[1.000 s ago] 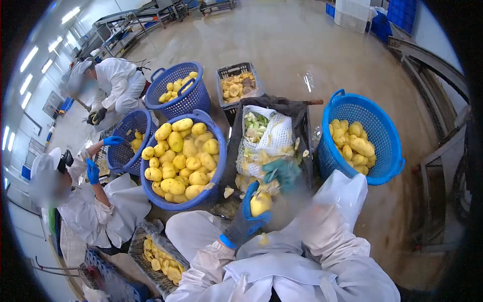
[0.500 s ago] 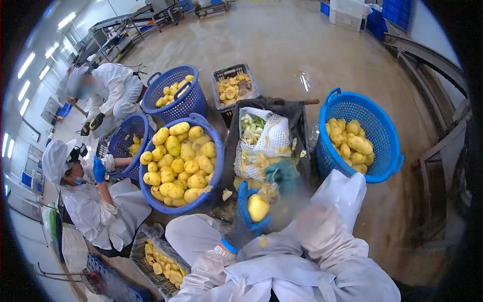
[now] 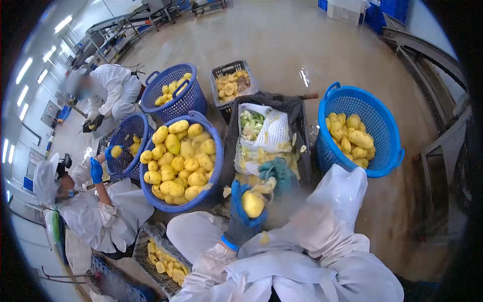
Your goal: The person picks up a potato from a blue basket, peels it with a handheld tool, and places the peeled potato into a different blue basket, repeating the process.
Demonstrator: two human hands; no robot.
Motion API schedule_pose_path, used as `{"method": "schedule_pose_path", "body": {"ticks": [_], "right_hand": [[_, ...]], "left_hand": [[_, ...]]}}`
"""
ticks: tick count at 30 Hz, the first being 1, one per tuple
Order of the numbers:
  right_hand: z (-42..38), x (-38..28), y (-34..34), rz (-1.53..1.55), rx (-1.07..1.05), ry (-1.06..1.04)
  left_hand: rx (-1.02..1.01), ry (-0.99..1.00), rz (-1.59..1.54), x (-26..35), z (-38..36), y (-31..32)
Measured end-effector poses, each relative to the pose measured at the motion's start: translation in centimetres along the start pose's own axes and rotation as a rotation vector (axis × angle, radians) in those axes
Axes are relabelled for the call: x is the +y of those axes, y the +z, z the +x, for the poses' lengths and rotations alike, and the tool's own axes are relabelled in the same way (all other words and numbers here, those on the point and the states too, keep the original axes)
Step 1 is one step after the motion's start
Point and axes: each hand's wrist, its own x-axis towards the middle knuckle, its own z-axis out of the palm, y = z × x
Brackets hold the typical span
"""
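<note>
My left hand (image 3: 243, 224), in a blue and grey glove, is closed around a pale yellow peeled potato (image 3: 253, 204) above my lap. Just beyond it, to the right, my right hand (image 3: 279, 172) appears in a teal glove. A blur covers its wrist, and I cannot make out what its fingers hold. A pale scrap (image 3: 266, 187) lies between the hands. Both are at the near end of a black-lined crate (image 3: 231, 136), which holds white foam netting (image 3: 271, 132), green trimmings (image 3: 251, 124) and wet yellow peelings.
Left stands a blue basket (image 3: 218, 173) full of potatoes; right, another blue basket (image 3: 385, 116) partly filled. Further baskets and a crate of yellow pieces (image 3: 234, 84) stand ahead. Sliced pieces fill a crate (image 3: 166, 261) lower left. Two co-workers in white sit left, one holding a potato (image 3: 116, 151).
My left hand and its potato have shifted slightly left and up. The teal-gloved hand has turned a little leftward. The nearer co-worker has leaned back, and a potato now shows in that person's hand.
</note>
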Motion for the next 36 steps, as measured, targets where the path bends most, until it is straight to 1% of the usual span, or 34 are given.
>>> {"method": "schedule_pose_path", "body": {"ticks": [1, 2, 3, 4, 5, 8, 9, 10, 12, 13, 14, 16, 17, 18, 20, 21, 24, 25, 28, 29, 31, 32, 33, 34, 36], "right_hand": [[-0.8, -0.3, 0.5, -0.194, -0.096, 0.019], [-0.3, 0.3, -0.2, -0.208, -0.042, -0.003], [0.8, 1.3, -1.5, -0.225, 0.008, -0.022], [1.5, 1.1, -1.4, -0.246, 0.052, -0.040], [1.8, 1.5, -1.4, -0.211, 0.031, -0.026], [1.2, 2.0, -1.1, -0.094, 0.009, 0.042], [1.2, 1.6, -0.7, -0.152, 0.008, -0.001], [2.1, 2.1, -2.1, -0.137, -0.053, -0.045], [6.4, 3.5, -7.1, -0.092, -0.175, -0.163], [6.9, 2.9, -7.2, 0.082, -0.149, -0.149], [6.1, 3.4, -7.6, -0.075, -0.125, -0.235], [2.7, 1.2, -2.5, -0.387, -0.101, -0.419], [0.2, -0.4, 0.3, -0.352, -0.073, -0.144], [1.0, 0.3, -1.1, -0.324, -0.075, -0.140], [5.5, 2.4, -6.1, -0.272, -0.101, -0.139], [6.6, 3.2, -7.4, 0.039, -0.085, -0.104], [1.1, 0.5, -1.2, -0.507, -0.192, -0.490], [0.3, -0.6, -0.2, -0.347, -0.091, -0.026], [5.0, -0.1, -6.2, -0.467, -0.025, -0.336], [5.0, -0.2, -6.2, -0.213, -0.003, -0.176], [1.4, 0.5, -4.2, -0.403, -0.212, -0.362], [1.2, 0.5, -3.7, -0.441, -0.284, -0.346], [1.1, 0.5, -3.3, -0.479, -0.357, -0.331], [1.0, 0.5, -2.8, -0.517, -0.430, -0.318], [4.0, 0.5, -4.2, -0.567, -0.394, -0.359]], "left_hand": [[0.024, 0.033, 0.020, 0.5, 0.2, 0.1], [0.047, 0.076, 0.040, 0.9, 0.6, 0.1], [0.057, 0.053, -0.002, 0.5, 0.3, 0.3], [0.074, 0.029, -0.044, -0.3, 0.0, 0.7], [0.082, 0.000, -0.086, -1.2, -0.5, 0.9], [0.118, -0.019, -0.131, 0.5, 0.1, 0.3], [0.056, 0.016, -0.036, 0.3, 0.3, 0.0], [0.051, -0.001, -0.058, 0.2, -0.1, 0.0], [0.030, -0.004, -0.100, -0.4, -0.3, -0.1], [0.056, -0.006, -0.135, -0.1, -0.3, -0.2], [0.055, -0.033, -0.173, 0.1, -0.7, -0.1], [0.062, -0.063, -0.245, 0.2, 0.1, -0.1], [0.049, -0.070, -0.219, 0.2, 0.2, 0.0], [0.048, -0.106, -0.286, 0.2, -0.2, 0.1], [0.060, -0.164, -0.419, 0.0, -0.4, 0.5], [0.060, -0.212, -0.442, 0.9, -0.1, 0.0], [0.015, -0.188, -0.431, 0.1, -0.1, 0.0], [0.022, -0.174, -0.507, 0.3, 0.1, 0.3], [-0.072, -0.547, -1.259, 0.8, 0.1, 0.2], [-0.044, -0.653, -1.389, 1.4, 0.3, 0.3], [-0.026, -0.831, -1.622, 0.7, -0.1, 0.2], [-0.032, -0.895, -1.741, 0.0, 0.5, 0.6], [0.005, -0.985, -1.803, -0.6, 0.8, 1.1], [-0.049, -1.009, -1.809, -1.1, 0.7, 1.3], [-0.145, -1.062, -1.814, -2.1, 0.0, 1.4]]}}
